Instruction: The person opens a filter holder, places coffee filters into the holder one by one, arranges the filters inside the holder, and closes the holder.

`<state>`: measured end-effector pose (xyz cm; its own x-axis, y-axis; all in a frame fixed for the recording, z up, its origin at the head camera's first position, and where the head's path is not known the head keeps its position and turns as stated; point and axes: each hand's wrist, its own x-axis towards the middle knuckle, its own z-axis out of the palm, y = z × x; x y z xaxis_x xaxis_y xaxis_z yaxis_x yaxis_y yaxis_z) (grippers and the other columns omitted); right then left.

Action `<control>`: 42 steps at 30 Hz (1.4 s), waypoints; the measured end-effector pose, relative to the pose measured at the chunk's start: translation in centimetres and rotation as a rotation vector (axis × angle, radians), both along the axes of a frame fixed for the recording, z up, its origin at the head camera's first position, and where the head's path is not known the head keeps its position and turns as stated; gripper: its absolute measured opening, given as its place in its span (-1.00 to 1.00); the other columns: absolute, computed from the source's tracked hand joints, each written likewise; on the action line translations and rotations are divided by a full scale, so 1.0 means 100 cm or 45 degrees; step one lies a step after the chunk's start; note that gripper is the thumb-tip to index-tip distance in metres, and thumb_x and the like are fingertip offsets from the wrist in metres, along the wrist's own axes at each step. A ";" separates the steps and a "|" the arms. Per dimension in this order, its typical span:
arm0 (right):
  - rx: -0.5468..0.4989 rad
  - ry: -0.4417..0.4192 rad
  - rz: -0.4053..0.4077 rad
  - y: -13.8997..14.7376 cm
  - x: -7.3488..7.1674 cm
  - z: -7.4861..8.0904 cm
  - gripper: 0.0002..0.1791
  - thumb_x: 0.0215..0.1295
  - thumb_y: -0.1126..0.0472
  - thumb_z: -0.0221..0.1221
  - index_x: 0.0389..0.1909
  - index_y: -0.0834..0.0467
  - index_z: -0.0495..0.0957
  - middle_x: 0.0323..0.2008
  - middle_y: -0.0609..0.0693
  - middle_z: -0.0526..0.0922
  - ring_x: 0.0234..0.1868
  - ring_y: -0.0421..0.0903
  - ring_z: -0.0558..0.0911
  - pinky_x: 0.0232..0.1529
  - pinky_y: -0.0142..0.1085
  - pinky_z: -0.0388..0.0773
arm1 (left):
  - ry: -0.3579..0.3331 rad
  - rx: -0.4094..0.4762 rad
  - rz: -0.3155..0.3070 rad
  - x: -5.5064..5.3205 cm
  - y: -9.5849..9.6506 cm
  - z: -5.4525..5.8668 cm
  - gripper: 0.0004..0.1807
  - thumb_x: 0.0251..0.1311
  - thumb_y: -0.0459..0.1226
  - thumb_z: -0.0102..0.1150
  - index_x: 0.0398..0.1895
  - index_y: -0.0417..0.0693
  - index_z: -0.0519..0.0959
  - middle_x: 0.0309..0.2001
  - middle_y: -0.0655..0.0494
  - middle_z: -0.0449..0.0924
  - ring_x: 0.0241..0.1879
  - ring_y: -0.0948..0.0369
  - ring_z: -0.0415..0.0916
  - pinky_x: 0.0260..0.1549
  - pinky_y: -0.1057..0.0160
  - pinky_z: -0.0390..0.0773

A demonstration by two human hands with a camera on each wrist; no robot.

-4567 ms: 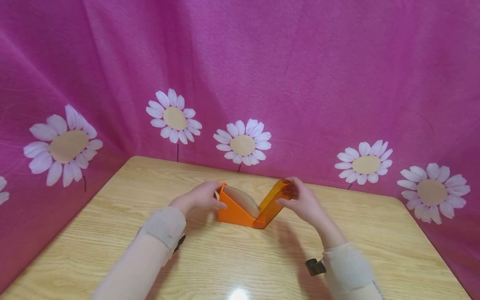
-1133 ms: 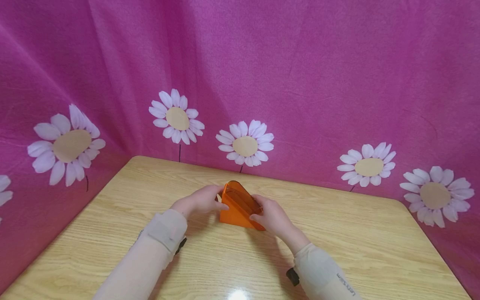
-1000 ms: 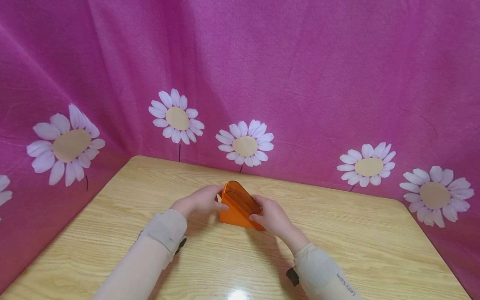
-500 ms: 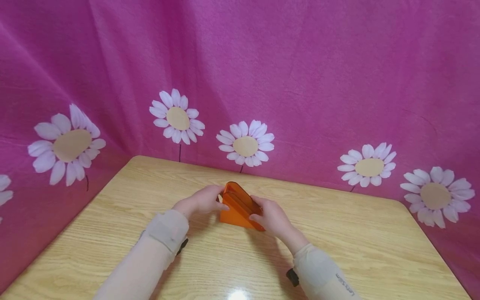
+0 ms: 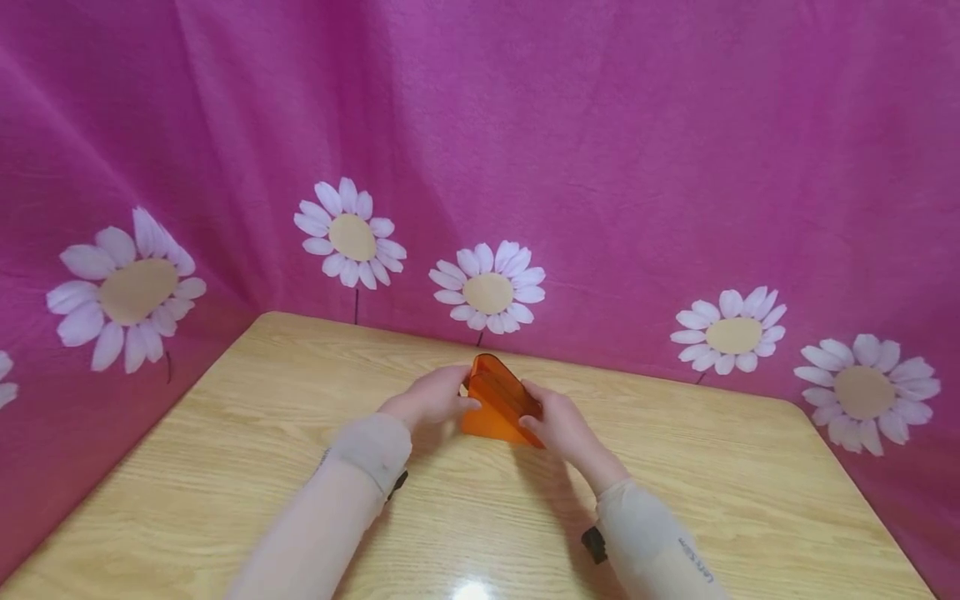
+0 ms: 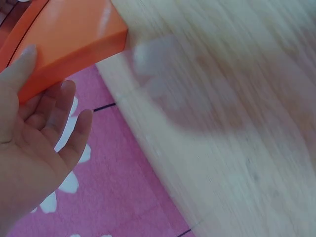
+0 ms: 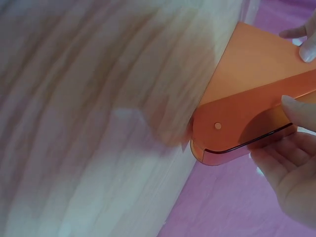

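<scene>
An orange plastic box (image 5: 491, 419) with a sloped top is held between both hands over the middle of the table. Its hinged, see-through amber lid (image 5: 501, 385) lies down over the slope, and a round pivot shows low on the lid's side in the right wrist view. My left hand (image 5: 435, 397) grips the tall end, thumb on the near side wall, fingers behind. At the low, hinged end my right hand (image 5: 561, 425) pinches the lid and box between thumb and fingers. What lies inside is hidden under the lid.
The light wood-grain table (image 5: 480, 517) ends at the back against a magenta cloth (image 5: 600, 167) printed with white daisies. A similar cloth hangs along the left side. Beige bands with small black cameras are on both wrists.
The lid, tipped open to the right earlier with a tan, rounded thing showing inside, has swung down over the box. In the last half second both hands have moved the box slightly right and away.
</scene>
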<state>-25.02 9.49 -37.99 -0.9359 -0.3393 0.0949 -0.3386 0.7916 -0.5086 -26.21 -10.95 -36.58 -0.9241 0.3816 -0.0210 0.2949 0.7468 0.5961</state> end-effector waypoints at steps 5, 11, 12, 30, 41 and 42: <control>-0.025 -0.020 -0.002 0.012 -0.008 -0.001 -0.36 0.15 0.36 0.22 0.28 0.35 0.27 0.12 0.28 0.52 0.04 0.10 0.56 0.09 -0.05 0.47 | 0.018 0.009 0.022 -0.005 0.012 -0.003 -0.65 0.19 -0.20 0.18 0.04 -0.02 0.49 -0.08 0.08 0.58 -0.03 0.12 0.49 0.08 0.12 0.42; -0.034 -0.030 -0.014 0.020 -0.012 -0.001 -0.36 0.15 0.37 0.22 0.27 0.37 0.28 0.10 0.30 0.52 0.01 0.10 0.57 0.07 -0.05 0.48 | 0.003 0.004 0.050 -0.006 0.023 -0.003 -0.64 0.21 -0.20 0.16 0.07 -0.05 0.47 -0.03 0.04 0.57 0.01 0.09 0.48 0.10 0.10 0.41; -0.031 -0.024 -0.015 0.021 -0.012 0.000 -0.37 0.14 0.37 0.22 0.26 0.37 0.28 0.09 0.30 0.53 -0.01 0.09 0.58 0.06 -0.06 0.48 | 0.002 0.001 0.056 -0.006 0.024 -0.002 -0.63 0.21 -0.20 0.16 0.08 -0.06 0.47 -0.02 0.03 0.57 0.02 0.08 0.48 0.11 0.09 0.41; 0.092 -0.044 -0.040 0.030 -0.004 0.011 -0.04 0.14 0.05 0.28 0.42 0.29 -0.03 0.38 0.29 0.15 0.35 0.28 0.18 0.30 0.20 0.10 | 0.072 -0.195 0.112 0.000 0.027 -0.011 -0.21 0.22 0.09 0.05 0.40 -0.14 0.12 0.36 -0.10 0.20 0.33 -0.07 0.13 0.28 -0.10 0.16; 0.220 0.006 -0.207 0.053 0.007 0.012 0.18 0.04 -0.39 0.13 0.48 0.09 -0.27 0.46 0.28 -0.34 0.41 0.38 -0.41 0.07 0.54 -0.42 | 0.255 -0.259 0.173 0.016 0.010 -0.026 0.01 0.12 0.33 -0.11 0.48 0.00 -0.14 0.50 -0.09 -0.29 0.46 -0.18 -0.39 0.30 -0.32 -0.34; 0.224 0.000 -0.213 0.054 0.008 0.010 0.18 0.05 -0.41 0.10 0.48 0.08 -0.29 0.46 0.27 -0.36 0.41 0.38 -0.43 0.06 0.54 -0.43 | 0.262 -0.275 0.176 0.016 0.009 -0.028 0.01 0.12 0.34 -0.12 0.49 0.01 -0.16 0.50 -0.08 -0.34 0.46 -0.18 -0.43 0.29 -0.33 -0.35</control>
